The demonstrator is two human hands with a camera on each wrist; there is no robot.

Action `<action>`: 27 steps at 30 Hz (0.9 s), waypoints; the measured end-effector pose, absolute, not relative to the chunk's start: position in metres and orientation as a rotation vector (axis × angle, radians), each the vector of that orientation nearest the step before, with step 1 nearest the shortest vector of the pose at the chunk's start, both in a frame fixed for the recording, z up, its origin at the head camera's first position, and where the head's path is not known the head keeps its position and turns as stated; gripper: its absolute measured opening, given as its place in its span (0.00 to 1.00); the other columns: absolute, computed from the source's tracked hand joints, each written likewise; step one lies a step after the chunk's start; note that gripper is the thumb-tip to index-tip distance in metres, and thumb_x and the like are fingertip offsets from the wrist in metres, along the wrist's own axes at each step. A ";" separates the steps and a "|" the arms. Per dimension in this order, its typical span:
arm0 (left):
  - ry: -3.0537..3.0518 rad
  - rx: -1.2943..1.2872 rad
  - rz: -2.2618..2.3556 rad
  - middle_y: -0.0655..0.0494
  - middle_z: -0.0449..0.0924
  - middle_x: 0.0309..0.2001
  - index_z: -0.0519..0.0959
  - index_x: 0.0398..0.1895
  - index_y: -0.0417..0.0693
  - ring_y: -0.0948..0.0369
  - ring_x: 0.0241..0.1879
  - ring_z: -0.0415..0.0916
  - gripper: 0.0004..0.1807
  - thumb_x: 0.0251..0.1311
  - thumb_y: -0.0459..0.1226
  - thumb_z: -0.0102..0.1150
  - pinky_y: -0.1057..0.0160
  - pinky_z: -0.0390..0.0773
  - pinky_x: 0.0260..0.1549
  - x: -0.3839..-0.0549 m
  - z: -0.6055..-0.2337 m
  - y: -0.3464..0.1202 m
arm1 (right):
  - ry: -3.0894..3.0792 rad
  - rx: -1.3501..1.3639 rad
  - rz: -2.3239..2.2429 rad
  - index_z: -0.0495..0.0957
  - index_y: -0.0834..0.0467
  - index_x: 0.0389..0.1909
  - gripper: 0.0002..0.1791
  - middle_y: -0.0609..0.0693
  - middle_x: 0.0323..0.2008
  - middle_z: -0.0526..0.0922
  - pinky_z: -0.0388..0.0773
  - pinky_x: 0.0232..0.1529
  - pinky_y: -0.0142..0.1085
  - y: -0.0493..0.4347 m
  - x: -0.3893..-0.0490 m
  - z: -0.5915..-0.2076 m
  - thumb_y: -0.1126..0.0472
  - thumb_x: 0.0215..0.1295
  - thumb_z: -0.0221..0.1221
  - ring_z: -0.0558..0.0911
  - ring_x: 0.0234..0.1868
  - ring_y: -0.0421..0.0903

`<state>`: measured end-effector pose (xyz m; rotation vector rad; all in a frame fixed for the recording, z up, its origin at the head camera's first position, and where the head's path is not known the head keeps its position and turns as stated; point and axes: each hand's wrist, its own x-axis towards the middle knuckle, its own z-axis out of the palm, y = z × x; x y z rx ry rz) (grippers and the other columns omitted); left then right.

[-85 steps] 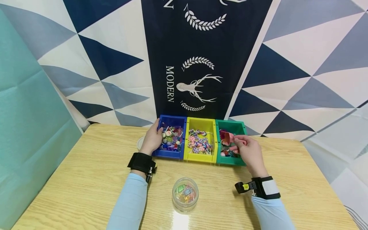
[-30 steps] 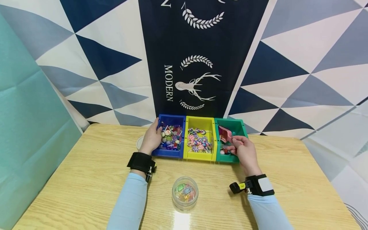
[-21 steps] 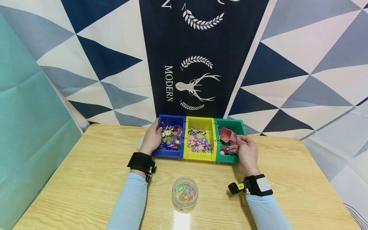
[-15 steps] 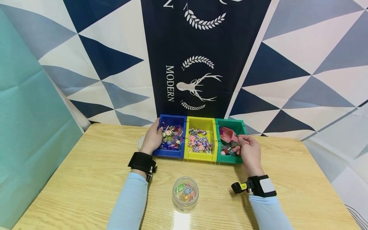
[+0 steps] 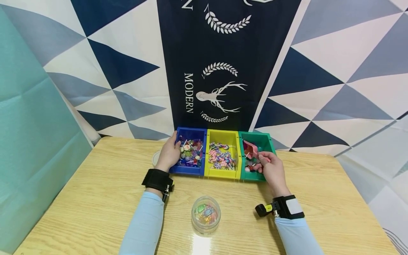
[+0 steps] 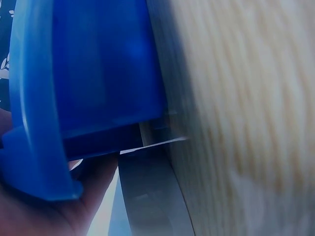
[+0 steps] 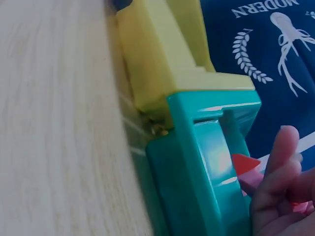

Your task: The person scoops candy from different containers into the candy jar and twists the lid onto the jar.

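Observation:
In the head view my left hand [image 5: 169, 153] grips the left wall of the blue bin [image 5: 188, 171], thumb over the rim; the left wrist view shows the bin's wall [image 6: 98, 73] up close. Mixed candies and small lollipops [image 5: 189, 148] fill part of that bin. My right hand [image 5: 273, 170] pinches the handle of a small pink scoop [image 5: 251, 148] inside the green bin [image 5: 262, 136]. The scoop is tilted over the candies [image 5: 249, 167] there. In the right wrist view, curled fingers [image 7: 283, 172] show beside the green bin's wall; the scoop is mostly hidden.
Between the two bins stands a yellow bin [image 5: 221, 173] with striped lollipops. A clear round jar [image 5: 205, 215] with wrapped candies stands nearer on the wooden table [image 5: 95, 198]. A white round lid-like disc [image 5: 156, 158] lies by the left hand. A patterned backdrop [image 5: 207, 53] rises behind the bins.
The scoop turns and tilts within the green bin as my right hand shifts slightly back and forth. My left hand stays on the blue bin.

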<state>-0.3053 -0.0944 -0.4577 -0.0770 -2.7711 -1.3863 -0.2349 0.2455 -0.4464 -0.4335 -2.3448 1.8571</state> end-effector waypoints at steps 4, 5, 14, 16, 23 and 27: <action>-2.771 -0.075 -1.394 0.42 0.51 0.77 0.47 0.80 0.44 0.47 0.75 0.50 0.30 0.80 0.37 0.37 0.49 0.55 0.73 -0.305 -0.459 -0.095 | -2.264 -0.446 1.921 0.70 0.66 0.58 0.17 0.54 0.36 0.78 0.75 0.24 0.25 0.249 -0.235 -0.444 0.59 0.80 0.47 0.77 0.22 0.36; -2.772 -0.076 -1.391 0.42 0.51 0.77 0.47 0.80 0.45 0.47 0.75 0.50 0.30 0.80 0.37 0.37 0.49 0.55 0.73 -0.305 -0.459 -0.095 | -2.255 -0.453 1.927 0.70 0.66 0.59 0.17 0.52 0.33 0.78 0.74 0.24 0.25 0.250 -0.235 -0.443 0.58 0.80 0.47 0.77 0.22 0.37; -2.767 -0.064 -1.387 0.43 0.52 0.77 0.47 0.81 0.46 0.47 0.75 0.52 0.30 0.80 0.38 0.38 0.49 0.56 0.73 -0.306 -0.460 -0.094 | -2.246 -0.475 1.975 0.69 0.67 0.60 0.18 0.49 0.32 0.78 0.74 0.24 0.25 0.253 -0.235 -0.436 0.58 0.80 0.46 0.79 0.22 0.37; -2.768 -0.064 -1.393 0.43 0.52 0.77 0.46 0.81 0.46 0.47 0.75 0.52 0.30 0.80 0.37 0.38 0.49 0.56 0.73 -0.305 -0.460 -0.094 | -2.195 -0.494 2.023 0.68 0.66 0.61 0.18 0.51 0.36 0.78 0.74 0.24 0.24 0.253 -0.235 -0.435 0.58 0.80 0.45 0.79 0.23 0.37; -2.764 -0.055 -1.411 0.43 0.52 0.77 0.47 0.81 0.47 0.48 0.75 0.52 0.30 0.80 0.38 0.37 0.50 0.56 0.73 -0.305 -0.459 -0.094 | -1.926 -0.556 2.231 0.68 0.61 0.59 0.15 0.53 0.41 0.74 0.72 0.21 0.23 0.262 -0.233 -0.427 0.58 0.80 0.46 0.78 0.21 0.37; -2.764 -0.058 -1.410 0.43 0.52 0.77 0.46 0.81 0.47 0.47 0.75 0.52 0.30 0.80 0.38 0.37 0.49 0.56 0.73 -0.305 -0.459 -0.094 | -1.859 -0.562 2.316 0.68 0.61 0.60 0.15 0.48 0.36 0.76 0.72 0.21 0.23 0.267 -0.232 -0.422 0.58 0.80 0.47 0.79 0.21 0.37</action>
